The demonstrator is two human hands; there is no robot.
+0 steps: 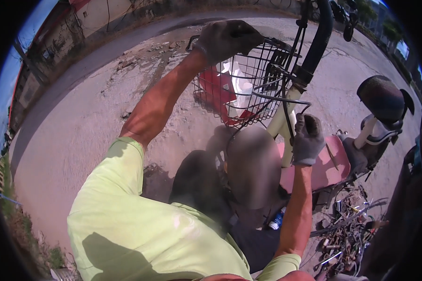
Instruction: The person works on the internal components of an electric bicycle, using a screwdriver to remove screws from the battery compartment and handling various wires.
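My left hand, in a dark grey work glove, is closed at the top rim of a black wire basket; what its fingers grip is hidden. A red and white package lies inside the basket. To the right, my right hand, also gloved, has its fingers curled around the lower end of a thin bent cable. That cable arches from the basket side across the cream frame tube of a two-wheeled vehicle. Above it rises a black handlebar with several cables.
A pink flat panel sits beside my right forearm. Loose tools and metal scraps are heaped at the lower right. Another vehicle's seat stands at the right. A blurred round shape covers the middle. Concrete ground stretches left.
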